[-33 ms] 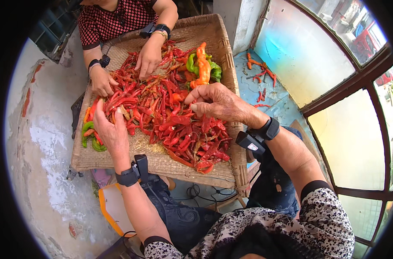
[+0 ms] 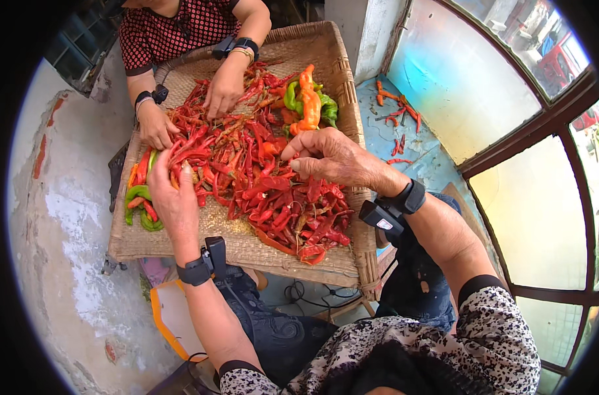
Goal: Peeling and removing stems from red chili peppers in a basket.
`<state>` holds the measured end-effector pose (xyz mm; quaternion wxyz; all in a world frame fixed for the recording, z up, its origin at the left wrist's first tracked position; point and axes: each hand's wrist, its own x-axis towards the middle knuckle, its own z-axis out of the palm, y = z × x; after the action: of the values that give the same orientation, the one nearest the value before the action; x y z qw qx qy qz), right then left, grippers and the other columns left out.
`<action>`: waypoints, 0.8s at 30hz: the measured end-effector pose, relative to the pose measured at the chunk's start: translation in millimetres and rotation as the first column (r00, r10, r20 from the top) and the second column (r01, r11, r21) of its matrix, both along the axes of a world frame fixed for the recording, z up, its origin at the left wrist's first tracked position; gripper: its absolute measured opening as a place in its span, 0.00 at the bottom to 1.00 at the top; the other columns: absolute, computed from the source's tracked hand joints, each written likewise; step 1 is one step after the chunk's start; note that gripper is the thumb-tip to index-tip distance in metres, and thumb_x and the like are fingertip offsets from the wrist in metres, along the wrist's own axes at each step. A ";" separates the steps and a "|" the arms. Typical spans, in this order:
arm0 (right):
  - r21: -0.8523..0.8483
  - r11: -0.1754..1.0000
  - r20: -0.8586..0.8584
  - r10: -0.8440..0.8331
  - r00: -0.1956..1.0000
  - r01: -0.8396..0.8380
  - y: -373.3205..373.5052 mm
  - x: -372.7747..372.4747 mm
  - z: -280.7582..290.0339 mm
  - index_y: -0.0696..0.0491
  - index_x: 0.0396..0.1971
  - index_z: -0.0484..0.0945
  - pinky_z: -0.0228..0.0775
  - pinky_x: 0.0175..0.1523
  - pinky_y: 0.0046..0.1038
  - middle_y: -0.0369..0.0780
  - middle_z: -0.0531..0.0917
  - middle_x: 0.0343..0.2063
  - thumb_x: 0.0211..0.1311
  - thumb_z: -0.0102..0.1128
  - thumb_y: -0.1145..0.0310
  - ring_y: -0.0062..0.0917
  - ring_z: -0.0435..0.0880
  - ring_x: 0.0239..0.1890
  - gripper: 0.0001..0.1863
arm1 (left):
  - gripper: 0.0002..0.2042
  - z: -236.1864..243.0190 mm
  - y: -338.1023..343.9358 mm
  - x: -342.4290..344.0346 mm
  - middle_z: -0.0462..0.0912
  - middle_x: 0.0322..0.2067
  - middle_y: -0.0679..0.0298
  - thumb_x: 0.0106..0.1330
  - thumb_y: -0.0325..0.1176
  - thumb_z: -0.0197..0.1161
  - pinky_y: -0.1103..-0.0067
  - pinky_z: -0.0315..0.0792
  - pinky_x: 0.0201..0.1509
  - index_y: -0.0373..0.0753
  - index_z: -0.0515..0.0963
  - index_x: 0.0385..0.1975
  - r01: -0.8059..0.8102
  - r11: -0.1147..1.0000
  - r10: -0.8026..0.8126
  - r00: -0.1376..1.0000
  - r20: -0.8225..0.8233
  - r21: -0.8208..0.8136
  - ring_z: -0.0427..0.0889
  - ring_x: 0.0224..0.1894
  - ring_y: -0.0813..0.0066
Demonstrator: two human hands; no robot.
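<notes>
Red chili peppers [image 2: 273, 197] lie heaped across a woven tray [image 2: 214, 249], some shrivelled, with brownish stems among them. At the heap's left side is my left hand [image 2: 173, 201], its fingers stretched out and the thumb apart, the fingertips against the red peppers. Over the right part of the heap my right hand [image 2: 332, 158] is curled, thumb and index finger drawn close together. Whether anything sits between those tips is too small to tell. Just beyond it rest a large orange pepper [image 2: 308, 102] and green peppers [image 2: 327, 108]. More green peppers [image 2: 139, 193] lie left of my left hand.
Across the tray, another person's two hands [image 2: 225, 92] work in the same heap. Loose red and orange peppers [image 2: 404, 112] lie on a blue surface [image 2: 437, 155] to the right, beside framed windows [image 2: 536, 197]. A worn wall [image 2: 69, 230] stands on the left.
My left hand has shifted slightly right and toward me, baring a bit of green pepper at its fingertips. My right hand stays in place. The other person's hands moved slightly.
</notes>
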<state>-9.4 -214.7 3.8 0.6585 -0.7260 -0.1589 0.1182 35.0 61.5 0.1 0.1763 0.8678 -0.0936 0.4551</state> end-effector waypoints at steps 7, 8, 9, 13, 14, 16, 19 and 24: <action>-0.134 0.990 0.244 -0.006 0.970 0.040 5.6 4.6 -0.8 0.61 0.37 0.77 0.71 0.33 0.23 0.38 0.79 0.21 0.60 0.58 0.72 0.18 0.76 0.25 0.09 | 0.12 -10.1 -72.1 -39.9 0.78 0.37 0.60 0.55 0.24 0.62 0.73 0.71 0.48 0.34 0.77 0.40 0.661 0.749 -0.566 0.601 -0.564 -0.047 0.78 0.41 0.63; -0.135 0.990 0.245 -0.006 0.970 0.040 6.4 5.5 -2.6 0.61 0.37 0.77 0.71 0.33 0.23 0.38 0.79 0.21 0.60 0.58 0.72 0.18 0.76 0.25 0.09 | 0.12 -11.8 -72.0 -40.0 0.78 0.37 0.60 0.55 0.24 0.62 0.73 0.71 0.48 0.34 0.77 0.40 0.662 0.748 -0.567 0.601 -0.563 -0.047 0.78 0.41 0.63; -0.117 0.990 0.298 -0.044 0.953 0.082 8.3 6.7 -6.2 0.61 0.36 0.77 0.72 0.34 0.23 0.39 0.79 0.21 0.60 0.58 0.71 0.19 0.77 0.25 0.09 | 0.11 -13.1 -71.1 -40.3 0.78 0.35 0.59 0.54 0.23 0.63 0.73 0.72 0.43 0.34 0.76 0.38 0.654 0.756 -0.533 0.639 -0.555 0.027 0.79 0.38 0.63; -0.112 0.961 0.340 -0.204 0.918 0.255 6.6 1.6 5.0 0.61 0.36 0.77 0.73 0.35 0.25 0.41 0.81 0.23 0.60 0.59 0.71 0.24 0.81 0.28 0.09 | 0.07 4.8 -73.2 -41.5 0.79 0.28 0.61 0.56 0.22 0.63 0.78 0.74 0.32 0.34 0.73 0.32 0.430 0.851 -0.507 0.525 -0.684 -0.301 0.79 0.28 0.72; -0.136 0.964 0.325 -0.174 0.929 0.228 3.2 3.4 1.3 0.61 0.43 0.76 0.71 0.37 0.21 0.37 0.80 0.28 0.63 0.58 0.66 0.16 0.76 0.30 0.15 | 0.05 -3.5 -70.4 -38.0 0.78 0.25 0.65 0.59 0.24 0.62 0.82 0.73 0.28 0.35 0.72 0.30 0.408 0.789 -0.614 0.541 -0.574 -0.459 0.77 0.24 0.81; -0.142 0.976 0.320 -0.113 0.941 0.165 3.9 4.3 -2.8 0.61 0.44 0.75 0.72 0.38 0.22 0.38 0.81 0.30 0.62 0.59 0.64 0.17 0.77 0.31 0.17 | 0.06 -2.3 -70.7 -37.7 0.78 0.27 0.66 0.62 0.26 0.61 0.84 0.74 0.33 0.35 0.73 0.36 0.314 0.515 -0.819 0.455 -0.350 -0.798 0.76 0.29 0.84; -0.219 0.974 0.458 0.053 0.887 0.055 12.4 0.1 -6.7 0.62 0.46 0.75 0.73 0.43 0.31 0.46 0.82 0.36 0.60 0.61 0.57 0.33 0.82 0.37 0.23 | 0.08 5.2 -83.0 -46.0 0.77 0.28 0.66 0.63 0.27 0.61 0.84 0.74 0.36 0.34 0.72 0.40 0.190 0.253 -0.904 0.397 -0.162 -0.949 0.77 0.31 0.83; -0.239 0.969 0.465 0.065 0.883 0.055 23.1 -3.2 -3.9 0.62 0.35 0.77 0.71 0.35 0.36 0.50 0.80 0.26 0.58 0.62 0.65 0.42 0.80 0.30 0.14 | 0.09 2.2 -64.3 -38.6 0.78 0.28 0.67 0.63 0.27 0.61 0.85 0.74 0.36 0.37 0.74 0.41 0.213 0.252 -0.924 0.341 -0.170 -0.944 0.77 0.31 0.84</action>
<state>-12.6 -191.6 -0.1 0.5050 -0.8084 -0.2996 -0.0408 -3.6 -2.8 2.3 0.7363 0.6567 -0.1501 -0.0633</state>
